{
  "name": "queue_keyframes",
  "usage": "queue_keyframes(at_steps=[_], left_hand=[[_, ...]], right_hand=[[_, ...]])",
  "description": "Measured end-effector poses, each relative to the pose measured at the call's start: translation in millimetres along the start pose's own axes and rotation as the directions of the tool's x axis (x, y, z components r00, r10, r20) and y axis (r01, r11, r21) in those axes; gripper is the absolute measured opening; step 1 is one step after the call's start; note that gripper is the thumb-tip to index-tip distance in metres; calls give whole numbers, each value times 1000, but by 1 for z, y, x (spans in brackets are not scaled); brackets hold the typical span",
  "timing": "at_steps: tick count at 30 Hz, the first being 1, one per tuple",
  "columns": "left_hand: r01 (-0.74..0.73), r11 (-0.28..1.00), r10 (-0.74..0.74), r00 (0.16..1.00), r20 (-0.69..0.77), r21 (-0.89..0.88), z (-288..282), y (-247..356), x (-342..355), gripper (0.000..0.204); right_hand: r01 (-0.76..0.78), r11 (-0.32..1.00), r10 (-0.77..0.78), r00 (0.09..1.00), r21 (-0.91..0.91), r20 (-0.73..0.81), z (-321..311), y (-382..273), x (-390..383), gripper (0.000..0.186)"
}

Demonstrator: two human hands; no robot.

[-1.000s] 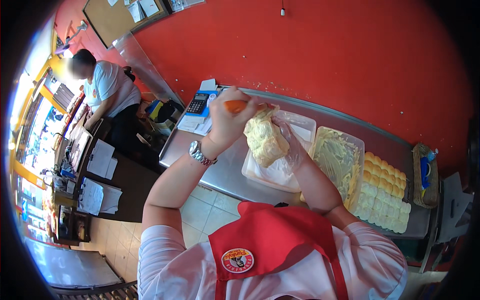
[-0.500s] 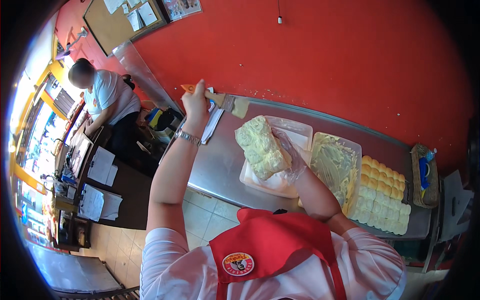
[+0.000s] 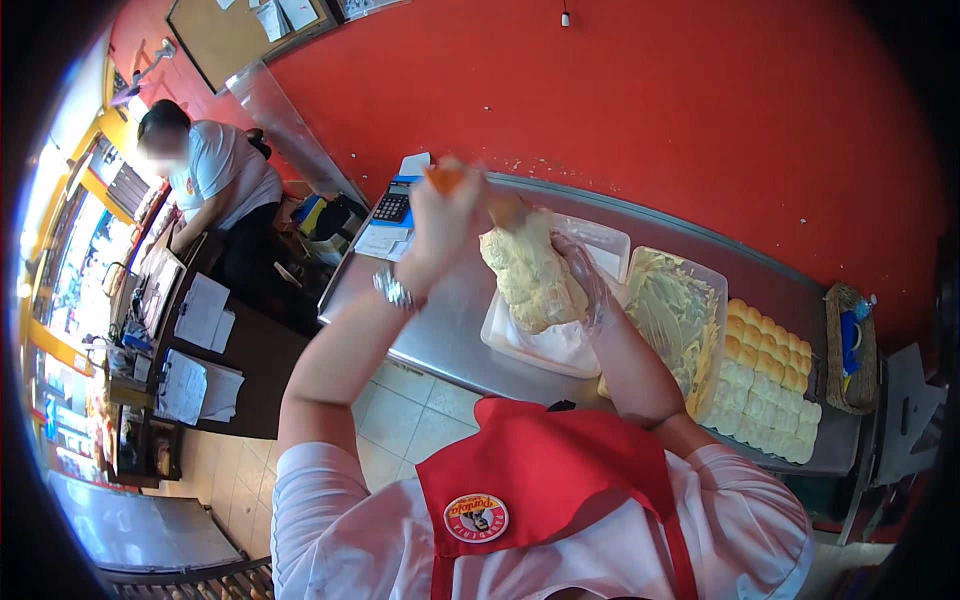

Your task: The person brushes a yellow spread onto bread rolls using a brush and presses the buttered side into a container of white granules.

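Note:
My left hand (image 3: 442, 225), blurred by motion, grips a brush with an orange-tipped handle (image 3: 447, 180); its head (image 3: 508, 215) is at the top of a cream-coated block of bread rolls (image 3: 532, 282). My right hand (image 3: 590, 290), in a clear plastic glove, holds that block tilted up above a translucent container with white lining (image 3: 600, 245). Beside it on the steel table (image 3: 440, 340) is a translucent tub smeared with pale spread (image 3: 670, 320). Farther right lie several rows of rolls, golden at the back (image 3: 765, 340) and pale coated in front (image 3: 760, 420).
A calculator (image 3: 392, 205) and papers lie at the table's left end. A wicker basket (image 3: 850, 390) is at the right end. A red wall (image 3: 650, 120) backs the table. At left, a co-worker (image 3: 215, 190) leans at a dark counter with clipboards (image 3: 200, 310).
Half a second ago the brush was away to the left of the bread; my left hand has since swung it back onto the top of the block, which sits slightly higher.

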State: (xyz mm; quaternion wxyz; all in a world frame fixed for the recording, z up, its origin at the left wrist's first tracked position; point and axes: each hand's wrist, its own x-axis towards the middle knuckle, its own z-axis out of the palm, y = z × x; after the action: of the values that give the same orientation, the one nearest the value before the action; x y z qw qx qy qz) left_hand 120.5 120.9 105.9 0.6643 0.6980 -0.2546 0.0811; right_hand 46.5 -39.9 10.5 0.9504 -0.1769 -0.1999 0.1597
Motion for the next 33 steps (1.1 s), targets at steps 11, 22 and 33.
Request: queue_keyframes(at_steps=[11,22,33], left_hand=[[-420,895,423,906,16,153,3,-24,3,16],[-183,975,169,979,115,123,5,3,-8,16],[-965,258,754,232,615,48,-3,-4,-109,16]], right_hand=[[42,993,-69,965,-112,-253,-9,4,1,40],[105,994,-103,992,22,-77,-42,4,6,51],[175,966,-198,974,192,108,-85,-9,24,51]])
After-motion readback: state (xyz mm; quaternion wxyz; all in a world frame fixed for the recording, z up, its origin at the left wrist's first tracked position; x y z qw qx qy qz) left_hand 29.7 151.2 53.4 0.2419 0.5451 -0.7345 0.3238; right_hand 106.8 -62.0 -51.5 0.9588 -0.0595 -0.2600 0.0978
